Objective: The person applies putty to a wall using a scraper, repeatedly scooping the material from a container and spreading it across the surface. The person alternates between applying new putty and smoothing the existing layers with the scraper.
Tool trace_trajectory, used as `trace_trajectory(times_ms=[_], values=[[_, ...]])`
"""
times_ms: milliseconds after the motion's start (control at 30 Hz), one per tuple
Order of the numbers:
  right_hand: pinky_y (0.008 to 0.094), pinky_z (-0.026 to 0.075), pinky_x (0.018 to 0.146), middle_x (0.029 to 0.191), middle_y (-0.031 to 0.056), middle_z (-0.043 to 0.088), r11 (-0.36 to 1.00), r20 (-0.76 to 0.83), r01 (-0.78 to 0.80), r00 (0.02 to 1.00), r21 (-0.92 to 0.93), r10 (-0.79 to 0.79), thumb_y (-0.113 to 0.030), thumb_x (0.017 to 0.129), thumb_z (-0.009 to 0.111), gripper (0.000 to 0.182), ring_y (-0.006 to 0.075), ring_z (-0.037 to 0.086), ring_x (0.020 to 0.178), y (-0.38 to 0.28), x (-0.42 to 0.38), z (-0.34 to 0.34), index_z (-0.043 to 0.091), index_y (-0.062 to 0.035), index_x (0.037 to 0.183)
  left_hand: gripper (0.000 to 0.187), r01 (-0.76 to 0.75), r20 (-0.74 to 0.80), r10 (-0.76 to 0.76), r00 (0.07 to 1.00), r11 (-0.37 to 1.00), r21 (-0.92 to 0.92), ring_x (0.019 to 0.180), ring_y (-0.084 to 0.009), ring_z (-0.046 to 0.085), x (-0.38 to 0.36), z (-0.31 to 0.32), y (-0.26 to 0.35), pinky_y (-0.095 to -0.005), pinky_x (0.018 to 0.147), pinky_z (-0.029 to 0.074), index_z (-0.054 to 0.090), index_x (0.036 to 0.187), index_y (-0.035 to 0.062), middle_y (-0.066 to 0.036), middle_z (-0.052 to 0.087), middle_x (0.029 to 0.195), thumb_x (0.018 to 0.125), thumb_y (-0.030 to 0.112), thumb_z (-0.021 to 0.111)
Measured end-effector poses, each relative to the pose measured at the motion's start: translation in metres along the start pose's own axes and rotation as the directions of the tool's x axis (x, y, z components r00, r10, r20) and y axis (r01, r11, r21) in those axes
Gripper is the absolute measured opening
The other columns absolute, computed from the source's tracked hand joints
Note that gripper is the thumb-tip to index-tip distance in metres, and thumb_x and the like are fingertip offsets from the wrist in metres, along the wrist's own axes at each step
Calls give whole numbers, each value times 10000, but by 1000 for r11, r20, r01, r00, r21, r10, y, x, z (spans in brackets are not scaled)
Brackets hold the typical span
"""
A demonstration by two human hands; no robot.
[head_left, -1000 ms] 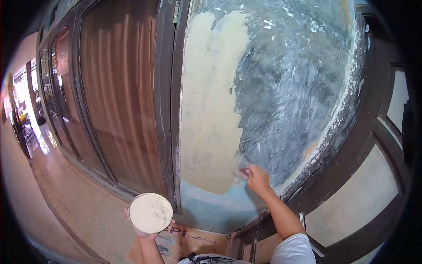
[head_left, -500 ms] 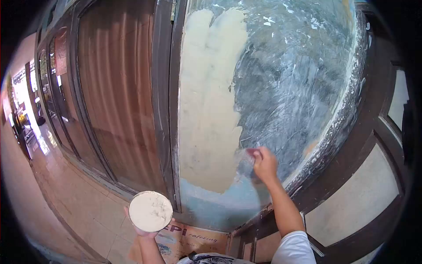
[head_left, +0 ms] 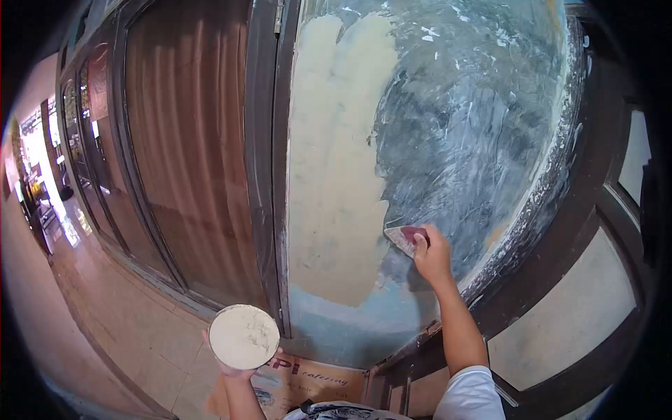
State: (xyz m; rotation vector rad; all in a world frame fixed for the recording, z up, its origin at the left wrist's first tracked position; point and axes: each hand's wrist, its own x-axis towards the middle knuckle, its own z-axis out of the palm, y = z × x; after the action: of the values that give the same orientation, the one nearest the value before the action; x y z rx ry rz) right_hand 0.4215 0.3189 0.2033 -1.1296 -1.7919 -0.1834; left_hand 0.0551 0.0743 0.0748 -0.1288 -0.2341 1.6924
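My right hand [head_left: 433, 255] is closed round the dark red grip of a putty knife [head_left: 402, 238]. Its pale, smeared blade points left, close over the wall [head_left: 462, 140] beside the edge of a cream coat of filler [head_left: 336, 175]. Low at the left, my left hand [head_left: 234, 371] wraps the underside of a round tub [head_left: 244, 337], holding it up with its opening toward me. Cream paste fills the tub, rough and scooped on its right side. Bare grey-blue wall with white streaks lies right of the coat, and a pale blue strip shows beneath it.
A dark wooden frame with glass and a brown curtain [head_left: 189, 140] borders the wall on the left. On the right stands a dark panelled door [head_left: 567, 315]. A printed banner [head_left: 308, 385] lies on the tiled floor [head_left: 140, 315] below.
My right hand has shifted slightly right, and the putty knife's blade has turned so its face shows. The tub has moved a little right in view.
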Motion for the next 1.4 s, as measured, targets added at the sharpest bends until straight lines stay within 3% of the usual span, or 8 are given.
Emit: trace_trajectory(times_ms=[167,333,400,533,633,833,1067,1400], values=[[494,536,790,984,177,699,974,281,183,949,-130,-141,-130,909,662,155,401,672,911,25,-52,38,681,-64,1047,925,-30,236,-112,965,851,525,1251,-520,543,11,-39,14,-789,892,473,492,1480,132,-176,513,1495,895,838,374],[467,545,801,999,186,701,977,29,157,988,-143,-155,-126,917,661,177,399,679,912,-1,-11,-6,677,-40,1071,988,127,175,-200,964,926,355,1263,-567,514,15,-31,1,-871,832,417,470,1499,135,-197,491,1512,858,880,371],[431,542,787,991,207,689,992,-26,15,1000,126,-11,-117,931,658,170,405,671,901,-24,-4,-28,658,-7,1060,1231,269,87,-269,959,963,11,1037,-715,555,15,-9,-23,-756,728,544,315,1564,65,-390,465,1419,743,982,370],[345,547,841,1044,128,724,712,454,-372,887,596,84,-129,956,727,245,204,693,947,-23,-31,-10,618,-14,1143,1182,382,131,-448,885,856,347,1062,-702,558,48,-22,-47,-724,741,561,323,1569,97,-360,463,1448,757,950,414],[301,544,867,1094,82,721,399,790,-714,612,576,-46,-119,977,720,265,130,663,982,-34,-48,10,616,-16,1198,1085,498,189,-563,804,813,303,1079,-698,547,67,-16,-78,-751,734,555,314,1578,116,-334,433,1492,822,888,416],[301,548,874,1127,105,723,358,872,-816,489,454,10,-212,995,703,370,151,683,994,10,-93,59,599,16,1268,1100,581,203,-674,710,724,372,1113,-663,560,80,-15,-97,-718,767,562,308,1586,128,-311,455,1488,818,914,372],[292,533,877,1092,82,725,341,532,-628,777,700,337,-198,1002,693,341,138,666,994,16,-132,41,624,33,1244,1103,632,195,-720,666,684,364,1156,-674,533,93,-17,-94,-740,816,541,304,1591,139,-302,437,1512,814,920,351],[375,514,872,1006,96,756,929,151,-117,986,352,68,96,809,660,252,281,609,950,-82,-89,-50,750,-32,1007,1109,617,195,-752,630,637,463,1164,-644,556,121,1,-111,-732,882,531,325,1574,119,-280,461,1504,829,938,255]])
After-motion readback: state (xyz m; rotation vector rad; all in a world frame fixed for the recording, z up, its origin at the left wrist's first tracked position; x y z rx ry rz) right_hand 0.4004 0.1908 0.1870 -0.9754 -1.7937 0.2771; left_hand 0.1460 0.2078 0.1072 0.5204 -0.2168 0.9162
